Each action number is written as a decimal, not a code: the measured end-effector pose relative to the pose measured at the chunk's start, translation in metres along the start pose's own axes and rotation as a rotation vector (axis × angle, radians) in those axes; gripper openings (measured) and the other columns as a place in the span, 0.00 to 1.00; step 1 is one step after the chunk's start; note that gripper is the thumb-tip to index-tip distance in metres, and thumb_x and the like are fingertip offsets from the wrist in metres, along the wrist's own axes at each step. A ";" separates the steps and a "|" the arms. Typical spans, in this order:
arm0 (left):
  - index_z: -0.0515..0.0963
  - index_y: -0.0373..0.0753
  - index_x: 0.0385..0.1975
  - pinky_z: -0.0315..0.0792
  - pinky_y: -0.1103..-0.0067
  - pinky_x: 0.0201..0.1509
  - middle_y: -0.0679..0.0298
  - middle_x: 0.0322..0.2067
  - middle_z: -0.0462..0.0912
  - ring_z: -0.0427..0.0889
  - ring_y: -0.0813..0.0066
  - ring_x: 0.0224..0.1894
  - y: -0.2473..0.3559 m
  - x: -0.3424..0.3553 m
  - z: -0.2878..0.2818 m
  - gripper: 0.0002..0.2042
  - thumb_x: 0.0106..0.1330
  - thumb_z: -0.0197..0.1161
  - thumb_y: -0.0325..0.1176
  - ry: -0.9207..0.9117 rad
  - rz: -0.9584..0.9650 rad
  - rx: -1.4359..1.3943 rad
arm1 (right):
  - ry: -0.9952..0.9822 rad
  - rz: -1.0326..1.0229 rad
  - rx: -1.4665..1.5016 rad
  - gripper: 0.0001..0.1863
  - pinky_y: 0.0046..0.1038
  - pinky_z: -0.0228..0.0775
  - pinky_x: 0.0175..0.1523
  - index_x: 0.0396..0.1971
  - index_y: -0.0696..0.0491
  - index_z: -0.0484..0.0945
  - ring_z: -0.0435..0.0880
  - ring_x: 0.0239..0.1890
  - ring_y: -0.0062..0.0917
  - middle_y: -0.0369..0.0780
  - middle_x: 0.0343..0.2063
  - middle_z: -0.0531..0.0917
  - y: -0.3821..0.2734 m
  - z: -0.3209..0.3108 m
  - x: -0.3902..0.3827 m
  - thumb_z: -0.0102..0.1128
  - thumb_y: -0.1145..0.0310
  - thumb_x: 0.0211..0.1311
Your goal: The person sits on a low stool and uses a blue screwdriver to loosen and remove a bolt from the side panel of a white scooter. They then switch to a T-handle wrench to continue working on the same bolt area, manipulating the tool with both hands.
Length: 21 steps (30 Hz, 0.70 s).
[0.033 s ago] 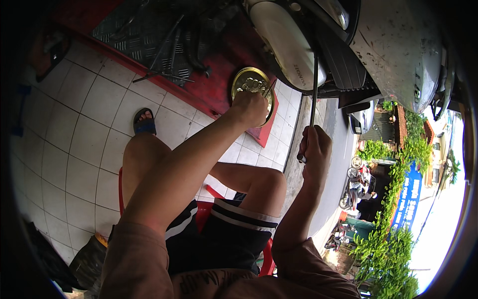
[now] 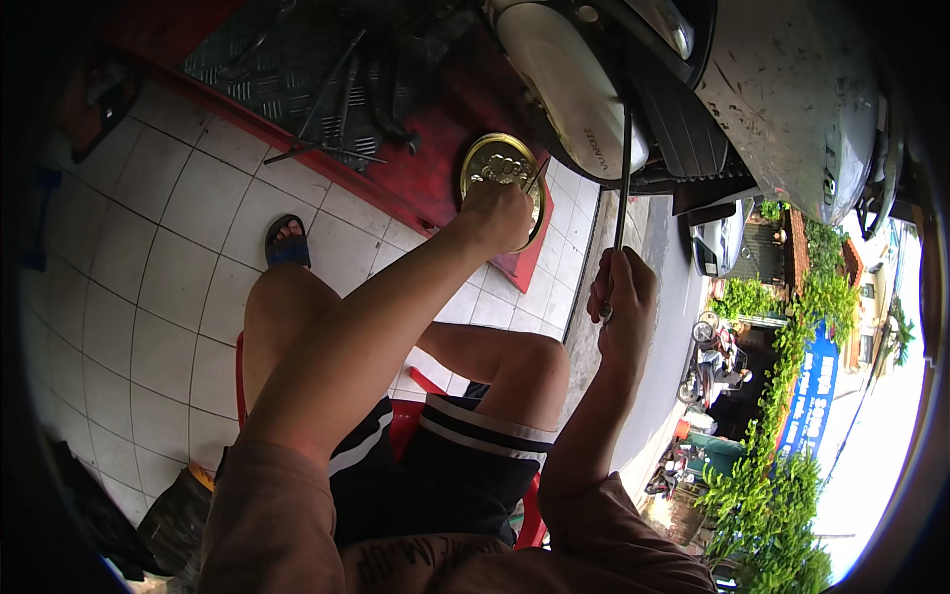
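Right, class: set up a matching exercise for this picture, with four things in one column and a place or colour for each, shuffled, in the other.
Things:
1. round tin
2. long thin tool
3. sandal
4. stool

Places or colours:
A. red, under the seated person
B. gold, on the red platform at the left hand
C. on a foot, on the white tiles
D. gripped in the right hand

Pairs: 1-B, 2-D, 3-C, 4-A
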<state>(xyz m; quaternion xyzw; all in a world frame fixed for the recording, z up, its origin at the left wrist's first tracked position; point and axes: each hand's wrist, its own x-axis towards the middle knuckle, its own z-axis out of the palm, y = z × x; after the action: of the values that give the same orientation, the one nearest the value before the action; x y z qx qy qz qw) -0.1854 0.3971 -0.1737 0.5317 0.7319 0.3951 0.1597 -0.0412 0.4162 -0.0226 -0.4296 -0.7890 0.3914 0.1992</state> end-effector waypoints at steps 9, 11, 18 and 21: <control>0.82 0.35 0.27 0.79 0.65 0.35 0.52 0.23 0.83 0.86 0.56 0.29 0.004 -0.005 -0.002 0.15 0.64 0.59 0.42 0.060 0.039 -0.016 | -0.030 0.115 0.387 0.14 0.20 0.44 0.14 0.30 0.56 0.72 0.56 0.08 0.13 0.30 0.12 0.64 -0.007 0.025 0.000 0.46 0.63 0.73; 0.80 0.34 0.27 0.80 0.69 0.34 0.54 0.21 0.82 0.85 0.59 0.26 0.005 -0.004 0.002 0.14 0.65 0.58 0.40 0.115 0.157 0.050 | -0.033 0.116 0.298 0.15 0.20 0.47 0.12 0.27 0.56 0.71 0.57 0.10 0.12 0.30 0.13 0.63 -0.012 0.019 0.004 0.44 0.64 0.73; 0.71 0.33 0.26 0.66 0.77 0.24 0.64 0.16 0.71 0.73 0.75 0.21 0.056 -0.027 -0.043 0.07 0.57 0.61 0.28 -0.362 0.113 -1.007 | -0.068 0.105 -0.258 0.17 0.30 0.61 0.24 0.22 0.58 0.70 0.68 0.16 0.24 0.38 0.14 0.70 -0.034 -0.012 0.022 0.45 0.63 0.68; 0.72 0.34 0.24 0.66 0.76 0.26 0.61 0.18 0.74 0.74 0.70 0.22 0.066 -0.063 -0.060 0.16 0.56 0.68 0.40 -0.225 0.385 -0.711 | -0.051 -0.057 -0.474 0.17 0.39 0.64 0.30 0.25 0.61 0.72 0.71 0.20 0.39 0.48 0.17 0.73 -0.018 -0.018 0.038 0.44 0.63 0.66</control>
<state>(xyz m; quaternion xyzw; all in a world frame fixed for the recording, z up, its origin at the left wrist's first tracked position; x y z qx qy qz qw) -0.1576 0.3238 -0.0973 0.6104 0.4154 0.5851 0.3355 -0.0602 0.4504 0.0019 -0.4318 -0.8754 0.2005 0.0837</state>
